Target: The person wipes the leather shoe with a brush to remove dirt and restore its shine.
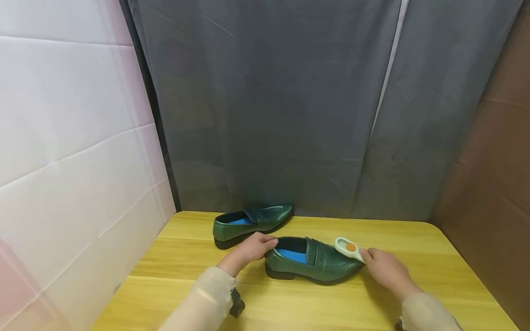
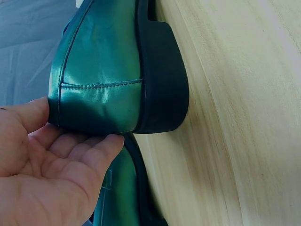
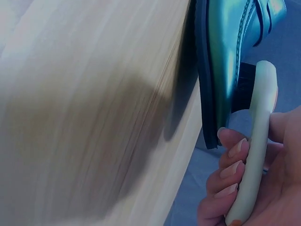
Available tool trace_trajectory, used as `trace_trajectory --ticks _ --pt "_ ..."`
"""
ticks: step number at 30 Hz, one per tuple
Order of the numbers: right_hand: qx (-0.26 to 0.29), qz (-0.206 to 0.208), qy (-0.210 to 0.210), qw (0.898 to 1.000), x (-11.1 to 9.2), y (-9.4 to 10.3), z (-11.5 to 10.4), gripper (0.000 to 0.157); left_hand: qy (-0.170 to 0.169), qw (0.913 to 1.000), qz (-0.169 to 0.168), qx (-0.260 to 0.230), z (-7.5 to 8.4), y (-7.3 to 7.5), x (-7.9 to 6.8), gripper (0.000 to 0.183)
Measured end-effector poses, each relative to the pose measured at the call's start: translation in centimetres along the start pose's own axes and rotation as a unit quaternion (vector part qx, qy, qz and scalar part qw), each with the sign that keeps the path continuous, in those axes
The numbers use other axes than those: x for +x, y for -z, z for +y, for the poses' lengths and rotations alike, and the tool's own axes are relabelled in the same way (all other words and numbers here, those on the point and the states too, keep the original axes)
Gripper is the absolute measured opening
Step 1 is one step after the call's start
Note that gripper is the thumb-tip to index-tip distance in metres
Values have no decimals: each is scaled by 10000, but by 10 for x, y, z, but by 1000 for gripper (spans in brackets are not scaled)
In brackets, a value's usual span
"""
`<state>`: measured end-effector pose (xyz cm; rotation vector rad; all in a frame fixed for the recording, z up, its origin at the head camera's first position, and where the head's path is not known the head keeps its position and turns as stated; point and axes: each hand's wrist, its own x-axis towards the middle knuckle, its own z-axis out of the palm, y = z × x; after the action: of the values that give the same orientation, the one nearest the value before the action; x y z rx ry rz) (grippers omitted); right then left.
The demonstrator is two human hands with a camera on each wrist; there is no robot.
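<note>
A dark green loafer (image 1: 331,264) with a blue insole stands on the table, its toe pointing right. At its heel, my left hand (image 1: 256,246) grips the back rim, thumb over the edge and fingers against the outside, as the left wrist view of the heel (image 2: 101,106) shows. My right hand (image 1: 385,271) holds a shoe brush (image 1: 348,248) by its pale handle (image 3: 256,165), fingers curled round it. Dark bristles (image 3: 244,87) meet the upper near the toe. The brush head has an orange spot on its back.
A second green loafer (image 1: 252,223) sits behind and to the left, close to the grey curtain (image 1: 269,115). The wooden table (image 1: 314,308) is bordered by a white panel (image 1: 74,138) on the left and a brown one (image 1: 488,184) on the right.
</note>
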<state>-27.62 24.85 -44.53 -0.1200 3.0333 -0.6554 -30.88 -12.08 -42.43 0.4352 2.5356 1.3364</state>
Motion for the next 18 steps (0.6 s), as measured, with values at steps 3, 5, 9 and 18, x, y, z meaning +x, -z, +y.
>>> trace_trajectory --ticks 3,5,9,18 --pt "84 -4 -47 10000 0 -1 0 71 -34 10000 -12 1 -1 0 2 37" --pt "158 -18 -93 9998 0 -3 -1 70 -43 10000 -12 38 -3 1 2 37" --pt "444 -62 -117 9989 0 -6 -7 68 -28 10000 5 81 -4 1 2 37" --pt "976 -37 -61 9952 9 -11 -25 68 -24 10000 -31 74 1 -1 2 38"
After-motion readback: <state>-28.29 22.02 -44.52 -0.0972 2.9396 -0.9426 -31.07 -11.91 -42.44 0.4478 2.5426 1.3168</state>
